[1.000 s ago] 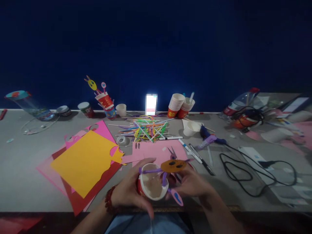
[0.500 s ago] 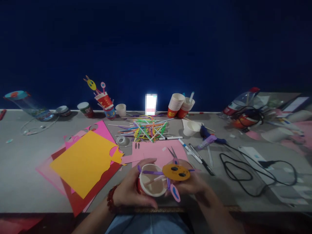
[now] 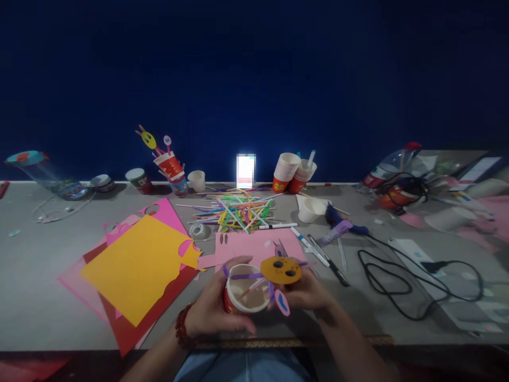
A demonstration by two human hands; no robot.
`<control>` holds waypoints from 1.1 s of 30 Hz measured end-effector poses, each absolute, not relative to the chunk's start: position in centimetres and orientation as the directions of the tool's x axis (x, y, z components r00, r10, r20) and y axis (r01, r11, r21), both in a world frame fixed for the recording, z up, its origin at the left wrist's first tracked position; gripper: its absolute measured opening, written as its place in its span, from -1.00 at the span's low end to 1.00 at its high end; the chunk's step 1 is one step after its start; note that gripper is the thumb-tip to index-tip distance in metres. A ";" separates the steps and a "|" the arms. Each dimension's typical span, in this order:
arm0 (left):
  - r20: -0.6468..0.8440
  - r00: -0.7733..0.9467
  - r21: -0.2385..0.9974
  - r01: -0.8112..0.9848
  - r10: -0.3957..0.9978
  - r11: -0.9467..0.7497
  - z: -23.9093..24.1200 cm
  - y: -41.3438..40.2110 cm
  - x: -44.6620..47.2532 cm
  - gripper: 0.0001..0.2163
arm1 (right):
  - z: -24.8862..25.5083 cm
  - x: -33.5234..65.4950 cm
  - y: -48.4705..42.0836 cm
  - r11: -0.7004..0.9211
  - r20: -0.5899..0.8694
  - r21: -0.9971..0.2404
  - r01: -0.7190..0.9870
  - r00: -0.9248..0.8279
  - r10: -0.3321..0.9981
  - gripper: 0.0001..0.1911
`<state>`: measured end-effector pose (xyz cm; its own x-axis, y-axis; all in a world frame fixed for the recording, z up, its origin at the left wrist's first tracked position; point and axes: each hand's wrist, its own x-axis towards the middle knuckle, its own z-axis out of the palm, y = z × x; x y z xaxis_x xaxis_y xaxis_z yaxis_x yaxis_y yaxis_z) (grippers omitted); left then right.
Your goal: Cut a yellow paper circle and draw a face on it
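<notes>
Between my hands, close to the table's front edge, is a paper cup (image 3: 249, 310) with its mouth tilted up toward me. My left hand (image 3: 214, 307) wraps round its left side, thumb along the front. On the cup's right side, my right hand (image 3: 306, 292) is closed round it, its fingers partly hidden behind an orange paper face (image 3: 280, 270) with dark eyes. A purple straw (image 3: 244, 276) crosses the cup's mouth. A pink paper piece with a blue mark (image 3: 282, 302) hangs below the face. Scissors (image 3: 281, 248) lie just behind on pink paper (image 3: 246, 245).
Coloured paper sheets (image 3: 139, 265) lie to the left. Straws (image 3: 246, 209) are heaped in the middle, with stacked paper cups (image 3: 287, 164) behind. A glue gun (image 3: 336, 216), markers (image 3: 310, 246) and a black cable (image 3: 382, 286) are on the right. A decorated cup figure (image 3: 170, 167) stands back left.
The cup and its orange face have risen slightly in view, and the face has shifted a little left. Both hands keep their hold.
</notes>
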<state>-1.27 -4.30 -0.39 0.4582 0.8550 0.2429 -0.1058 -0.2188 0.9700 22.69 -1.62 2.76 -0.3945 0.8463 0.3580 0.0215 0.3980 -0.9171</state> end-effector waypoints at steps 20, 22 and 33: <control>0.163 0.182 0.975 -0.179 0.970 -0.130 -0.4 -5.0 0.9 -0.08 | 2.4 19.6 -3.4 0.444 0.449 -0.889 -0.115 -0.027 0.893 -0.83; 0.168 0.174 0.976 -0.169 0.970 -0.138 -0.6 -5.0 0.9 -0.09 | 2.6 19.1 -3.7 0.512 0.512 -0.855 -0.076 0.023 0.859 -0.92; 0.170 0.140 0.977 -0.154 0.975 -0.148 -0.6 -4.9 0.6 -0.10 | 3.5 18.8 -3.9 0.517 0.518 -0.856 0.031 0.024 0.855 -0.90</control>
<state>0.63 -4.87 -0.58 0.1401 0.9755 0.1698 -0.1545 -0.1478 0.9769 18.78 -3.92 3.50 0.0236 0.8553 0.5175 0.0314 0.5168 -0.8555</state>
